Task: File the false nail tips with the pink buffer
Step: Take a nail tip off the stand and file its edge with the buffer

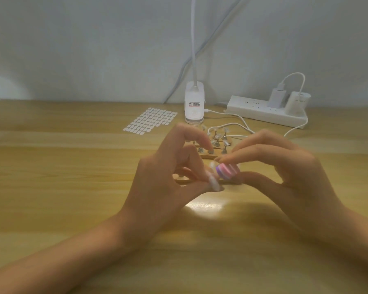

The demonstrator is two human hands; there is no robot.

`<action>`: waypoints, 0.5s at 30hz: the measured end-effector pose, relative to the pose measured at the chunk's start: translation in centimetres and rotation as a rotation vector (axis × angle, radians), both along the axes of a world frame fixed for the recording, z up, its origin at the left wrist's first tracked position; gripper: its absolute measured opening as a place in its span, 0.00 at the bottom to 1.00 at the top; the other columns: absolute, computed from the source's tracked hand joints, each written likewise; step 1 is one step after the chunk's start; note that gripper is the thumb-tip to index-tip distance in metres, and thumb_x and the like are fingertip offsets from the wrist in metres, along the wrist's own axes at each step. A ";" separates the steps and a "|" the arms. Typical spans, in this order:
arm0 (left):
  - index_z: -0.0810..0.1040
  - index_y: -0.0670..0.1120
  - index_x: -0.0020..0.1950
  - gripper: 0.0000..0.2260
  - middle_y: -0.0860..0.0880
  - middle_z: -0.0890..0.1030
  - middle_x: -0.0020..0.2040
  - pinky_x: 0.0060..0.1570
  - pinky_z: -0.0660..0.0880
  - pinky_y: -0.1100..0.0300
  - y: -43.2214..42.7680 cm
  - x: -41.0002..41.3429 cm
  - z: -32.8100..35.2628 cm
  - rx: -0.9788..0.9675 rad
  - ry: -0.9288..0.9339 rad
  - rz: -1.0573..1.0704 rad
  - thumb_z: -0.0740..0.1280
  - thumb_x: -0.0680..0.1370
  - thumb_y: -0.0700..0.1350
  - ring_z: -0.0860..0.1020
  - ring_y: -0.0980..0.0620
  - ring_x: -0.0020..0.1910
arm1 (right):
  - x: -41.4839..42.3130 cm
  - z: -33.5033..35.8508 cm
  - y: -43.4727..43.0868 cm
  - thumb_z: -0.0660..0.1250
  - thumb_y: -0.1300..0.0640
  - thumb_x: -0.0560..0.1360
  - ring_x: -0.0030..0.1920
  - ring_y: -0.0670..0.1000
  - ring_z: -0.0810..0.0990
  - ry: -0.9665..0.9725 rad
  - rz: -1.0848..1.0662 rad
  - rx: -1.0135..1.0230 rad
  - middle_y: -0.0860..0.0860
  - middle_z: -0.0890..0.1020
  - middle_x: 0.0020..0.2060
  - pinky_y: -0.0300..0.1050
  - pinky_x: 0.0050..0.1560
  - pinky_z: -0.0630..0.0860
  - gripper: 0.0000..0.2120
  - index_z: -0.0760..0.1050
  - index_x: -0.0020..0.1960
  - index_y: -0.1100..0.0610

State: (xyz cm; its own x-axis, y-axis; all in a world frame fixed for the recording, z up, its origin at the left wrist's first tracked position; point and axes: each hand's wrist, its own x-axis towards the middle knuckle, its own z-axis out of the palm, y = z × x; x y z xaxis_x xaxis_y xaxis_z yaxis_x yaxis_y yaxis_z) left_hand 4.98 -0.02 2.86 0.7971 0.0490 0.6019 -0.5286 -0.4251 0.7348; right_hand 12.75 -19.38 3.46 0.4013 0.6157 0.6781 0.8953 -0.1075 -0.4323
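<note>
Pink foam, banded white and purple: the pink buffer (226,171) is held just above the table (72,166) at centre frame. It is pinched in the right hand (285,166), with fingertips along its top edge and the thumb beneath, so that grip is closed on the block. The left hand (168,183) meets it from the other side, thumb and fingers drawn together on a small pale sliver that I read as a false nail tip (212,165). The sliver touches the buffer's near end, but motion blur hides exactly how it is seated. Judged handling: the buffer looks light, slightly squashy and grippy-surfaced, so a light pinch near its middle should leave one end face free to work. The tip is likely thin, glossy plastic — stiff enough to file, yet springy and easy to flick away or crack under a hard squeeze. Better to hold it by its sides close to the base, with the free edge exposed to the foam and the pressure kept low. Behind the hands is a stand (217,142) of metal pegs carrying more pale tips. Further back are a clip lamp (194,105), a power strip (266,112) and, to the left, a sheet of adhesive tabs (151,119).
</note>
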 end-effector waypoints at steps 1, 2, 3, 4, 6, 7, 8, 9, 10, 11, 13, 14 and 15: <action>0.72 0.55 0.52 0.22 0.56 0.81 0.33 0.45 0.81 0.65 0.0 0.0 0.0 0.009 -0.010 -0.004 0.81 0.67 0.45 0.84 0.57 0.37 | -0.2 -0.1 0.1 0.74 0.56 0.75 0.49 0.49 0.81 -0.011 0.031 0.006 0.51 0.81 0.47 0.44 0.51 0.77 0.09 0.82 0.55 0.54; 0.72 0.55 0.53 0.22 0.56 0.80 0.33 0.45 0.80 0.66 0.1 0.0 0.0 0.021 -0.019 -0.011 0.80 0.68 0.46 0.83 0.57 0.36 | -0.3 -0.2 0.2 0.74 0.56 0.75 0.49 0.50 0.81 -0.025 0.047 -0.002 0.51 0.81 0.47 0.44 0.50 0.77 0.09 0.82 0.54 0.53; 0.71 0.55 0.53 0.22 0.55 0.80 0.33 0.45 0.79 0.66 0.1 0.0 -0.1 0.031 -0.024 -0.016 0.80 0.68 0.45 0.83 0.56 0.36 | -0.2 -0.3 0.2 0.74 0.56 0.75 0.48 0.50 0.81 -0.035 0.036 -0.015 0.51 0.81 0.47 0.45 0.50 0.77 0.08 0.83 0.54 0.54; 0.71 0.56 0.53 0.22 0.54 0.81 0.34 0.45 0.79 0.67 0.1 -0.1 -0.1 0.035 -0.025 -0.014 0.80 0.68 0.43 0.83 0.55 0.36 | -0.1 -0.4 0.2 0.73 0.57 0.74 0.48 0.49 0.81 -0.035 0.008 -0.024 0.51 0.81 0.46 0.45 0.49 0.77 0.08 0.83 0.53 0.54; 0.70 0.57 0.51 0.24 0.53 0.82 0.35 0.46 0.79 0.67 0.0 -0.2 -0.3 0.037 -0.032 -0.008 0.80 0.67 0.39 0.84 0.57 0.38 | 0.0 -0.4 -0.1 0.73 0.58 0.74 0.48 0.48 0.81 -0.016 -0.032 -0.006 0.52 0.81 0.46 0.45 0.50 0.77 0.09 0.83 0.54 0.55; 0.69 0.57 0.50 0.24 0.53 0.82 0.35 0.46 0.79 0.67 0.0 -0.2 -0.2 0.041 -0.041 -0.007 0.80 0.67 0.40 0.84 0.58 0.38 | -0.1 -0.4 -0.1 0.73 0.58 0.74 0.48 0.49 0.81 -0.012 -0.022 0.015 0.53 0.81 0.46 0.45 0.50 0.77 0.09 0.83 0.54 0.54; 0.69 0.57 0.50 0.22 0.54 0.81 0.35 0.46 0.79 0.68 0.0 -0.2 -0.2 0.043 -0.048 -0.006 0.80 0.68 0.43 0.84 0.59 0.37 | -0.3 -0.4 0.0 0.74 0.58 0.75 0.48 0.50 0.81 -0.020 0.005 0.025 0.53 0.81 0.46 0.46 0.49 0.77 0.09 0.82 0.55 0.54; 0.69 0.56 0.51 0.20 0.54 0.81 0.35 0.46 0.79 0.67 0.0 -0.2 -0.3 0.049 -0.053 -0.004 0.79 0.69 0.46 0.83 0.59 0.37 | -0.5 -0.5 0.1 0.74 0.57 0.75 0.48 0.51 0.81 -0.035 0.031 0.015 0.52 0.81 0.46 0.47 0.47 0.77 0.08 0.82 0.55 0.54; 0.70 0.56 0.51 0.19 0.54 0.81 0.35 0.46 0.80 0.64 0.1 -0.2 -0.3 0.057 -0.055 0.002 0.78 0.70 0.47 0.83 0.57 0.37 | -0.5 -0.6 0.1 0.74 0.57 0.76 0.47 0.51 0.81 -0.047 0.038 -0.006 0.52 0.81 0.46 0.47 0.47 0.77 0.08 0.83 0.54 0.55; 0.70 0.56 0.51 0.20 0.55 0.81 0.36 0.46 0.81 0.59 0.1 -0.2 -0.3 0.063 -0.055 0.013 0.79 0.69 0.46 0.84 0.56 0.38 | -0.4 -0.7 0.1 0.74 0.58 0.75 0.47 0.50 0.81 -0.047 0.021 -0.026 0.52 0.81 0.46 0.47 0.47 0.77 0.08 0.84 0.54 0.56; 0.69 0.56 0.50 0.23 0.57 0.82 0.36 0.44 0.81 0.50 0.1 -0.3 -0.3 0.071 -0.064 0.036 0.80 0.67 0.43 0.85 0.55 0.39 | -0.2 -0.6 -0.1 0.74 0.59 0.74 0.48 0.49 0.81 -0.023 -0.025 -0.018 0.52 0.81 0.46 0.47 0.49 0.77 0.09 0.83 0.54 0.56; 0.69 0.56 0.50 0.23 0.59 0.82 0.36 0.43 0.80 0.49 0.0 -0.3 -0.2 0.077 -0.073 0.041 0.80 0.67 0.44 0.85 0.55 0.40 | -0.2 -0.5 -0.2 0.74 0.59 0.74 0.48 0.49 0.81 -0.019 -0.021 0.004 0.52 0.81 0.46 0.46 0.50 0.77 0.10 0.83 0.55 0.55; 0.69 0.55 0.50 0.22 0.60 0.82 0.37 0.42 0.80 0.50 0.0 -0.2 -0.2 0.080 -0.081 0.040 0.80 0.68 0.46 0.84 0.56 0.39 | -0.4 -0.4 -0.2 0.74 0.58 0.75 0.48 0.49 0.81 -0.031 0.006 0.018 0.52 0.81 0.47 0.45 0.50 0.78 0.10 0.82 0.55 0.54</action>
